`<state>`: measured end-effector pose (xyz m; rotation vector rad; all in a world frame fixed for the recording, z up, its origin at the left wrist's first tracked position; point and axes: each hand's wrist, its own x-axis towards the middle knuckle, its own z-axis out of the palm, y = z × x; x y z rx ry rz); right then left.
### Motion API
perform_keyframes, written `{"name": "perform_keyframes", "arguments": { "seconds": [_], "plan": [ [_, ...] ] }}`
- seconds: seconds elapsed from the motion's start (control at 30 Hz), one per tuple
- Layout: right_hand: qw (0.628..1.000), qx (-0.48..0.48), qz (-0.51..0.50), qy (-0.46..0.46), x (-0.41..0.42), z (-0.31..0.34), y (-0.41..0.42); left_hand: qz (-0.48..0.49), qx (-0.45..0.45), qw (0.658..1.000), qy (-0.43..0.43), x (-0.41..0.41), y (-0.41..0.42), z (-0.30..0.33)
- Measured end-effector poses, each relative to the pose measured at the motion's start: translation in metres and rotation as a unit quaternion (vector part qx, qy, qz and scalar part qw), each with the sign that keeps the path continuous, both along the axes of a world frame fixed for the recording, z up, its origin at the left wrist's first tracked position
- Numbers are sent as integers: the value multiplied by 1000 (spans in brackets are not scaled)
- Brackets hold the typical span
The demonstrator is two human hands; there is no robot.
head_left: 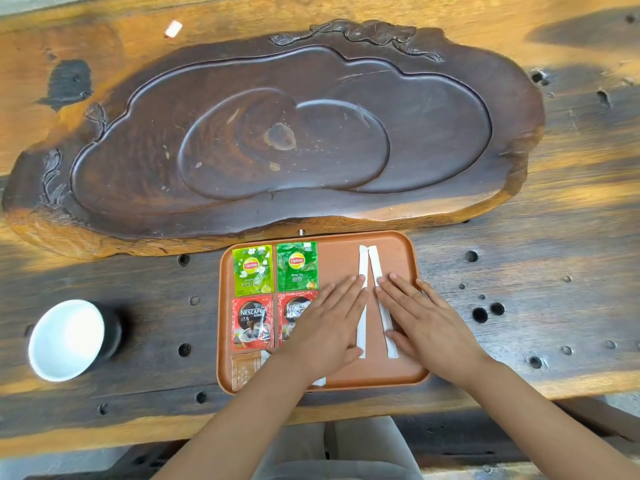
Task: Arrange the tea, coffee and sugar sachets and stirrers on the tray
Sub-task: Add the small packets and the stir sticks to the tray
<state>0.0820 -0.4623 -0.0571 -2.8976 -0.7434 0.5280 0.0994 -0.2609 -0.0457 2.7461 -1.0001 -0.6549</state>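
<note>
An orange-brown tray [398, 244] lies on the wooden table near its front edge. Two green Lipton tea sachets [252, 270] [297, 266] lie side by side at the tray's far left. Below them are two red Nescafe coffee sachets [252, 322] [294, 310], the right one partly under my left hand. A tan sugar sachet [246, 370] sits at the near left corner, partly covered by my wrist. Two white paper-wrapped stirrers [363, 268] [375, 268] form a narrow V in the tray's middle. My left hand [329, 327] and my right hand [422, 320] rest flat, fingers straight, against the stirrers' outer sides.
A large dark carved wooden tea board [277, 133] fills the table behind the tray. A white-lined dark cup [69, 339] stands to the left. A small white-pink scrap [173, 28] lies at the far back. The tabletop has several round holes.
</note>
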Motion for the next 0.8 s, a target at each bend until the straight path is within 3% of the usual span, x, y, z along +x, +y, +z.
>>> {"name": "perform_keyframes", "arguments": {
  "seconds": [0.63, 0.8],
  "plan": [
    [1000, -8, -17, 14, -2, 5, 7, 49, 10, 999, 5, -13, 7, -2],
    [998, 43, -43, -26, -3, 9, 8, 64, -10, 997, -33, -15, 6, 1]
  ]
}}
